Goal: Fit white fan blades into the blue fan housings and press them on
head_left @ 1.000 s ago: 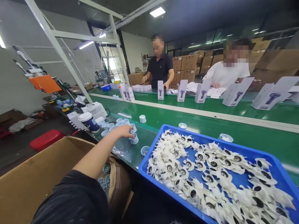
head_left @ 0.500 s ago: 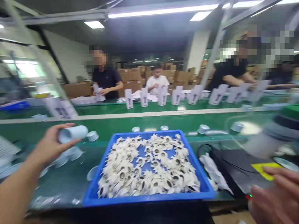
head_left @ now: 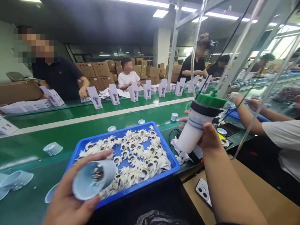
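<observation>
- Our left hand [head_left: 63, 195] is clamped on one pale blue cup [head_left: 86, 184], thumb below and fingers above; the cup lies on its side in the grip, mouth towards us, held over the near left part of a tray.
- Inside that cup we see small dark and coppery bits, too blurred to count.
- Our right hand [head_left: 208, 136] is wrapped round one whitish bottle [head_left: 192, 132] with one green lid [head_left: 211, 100] and a black band; the bottle tilts, lid end up and to the right, just beyond the tray's right side.
- Between our hands sits the one blue tray [head_left: 150, 182], heaped with white bladed wheels [head_left: 136, 176] with dark hubs, overlapping too much to count.
- On the green table [head_left: 28, 206] we count at least seven loose cups [head_left: 52, 149]: four towards the left, one partly hidden by our left hand; two behind the tray; one beyond the bottle.
- Across the table stand about eight printed white boxes [head_left: 134, 91] in a row.
- One phone [head_left: 203, 190] lies on brown cardboard [head_left: 253, 193] beside our right forearm.
- We see at least five co-workers, one with a white sleeve [head_left: 278, 134] near on our right.
</observation>
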### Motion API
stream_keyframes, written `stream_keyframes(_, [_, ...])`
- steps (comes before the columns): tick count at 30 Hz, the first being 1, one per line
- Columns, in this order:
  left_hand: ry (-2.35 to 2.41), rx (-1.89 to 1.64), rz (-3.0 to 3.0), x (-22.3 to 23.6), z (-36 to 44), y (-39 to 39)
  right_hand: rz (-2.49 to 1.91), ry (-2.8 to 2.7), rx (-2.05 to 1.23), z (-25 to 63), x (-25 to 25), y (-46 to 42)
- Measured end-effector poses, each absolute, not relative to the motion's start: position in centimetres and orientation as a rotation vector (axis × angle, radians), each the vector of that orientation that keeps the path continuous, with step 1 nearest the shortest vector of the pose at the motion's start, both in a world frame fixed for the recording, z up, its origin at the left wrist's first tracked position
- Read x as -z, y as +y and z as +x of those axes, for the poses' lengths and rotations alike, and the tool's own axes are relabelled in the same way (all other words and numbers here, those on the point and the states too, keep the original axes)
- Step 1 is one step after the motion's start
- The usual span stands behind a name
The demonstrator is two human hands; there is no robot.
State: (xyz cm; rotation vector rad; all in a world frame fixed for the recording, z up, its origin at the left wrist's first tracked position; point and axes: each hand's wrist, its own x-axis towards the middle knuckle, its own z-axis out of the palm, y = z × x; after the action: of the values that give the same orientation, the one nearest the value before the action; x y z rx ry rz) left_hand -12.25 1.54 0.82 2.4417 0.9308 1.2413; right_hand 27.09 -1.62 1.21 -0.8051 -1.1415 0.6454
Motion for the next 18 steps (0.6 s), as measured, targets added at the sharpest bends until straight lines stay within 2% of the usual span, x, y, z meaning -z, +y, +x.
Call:
stream_keyframes(3, [0.779,-1.051,2.447,0.2,-9.0,0.3,-0.638,-1.154,-0.907,22.8,-3.1,-1.9])
stream_keyframes(7, [0.781,-0.853,2.533,0.2,-5.4,-0.6,-0.381,-1.089,-1.038,17.6,-5.8,-2.0])
stream_keyframes(11, [0.703,-0.964,2.557,-0.4,-3.2,-1.3,-0.348,-1.083,-1.052,15.3,-7.3,-2.3])
stream_keyframes(18, [0.707,-1.059,2.543,-0.2,-2.1,-1.9,-0.402,-1.206,-0.978,15.6,-6.8,-3.1])
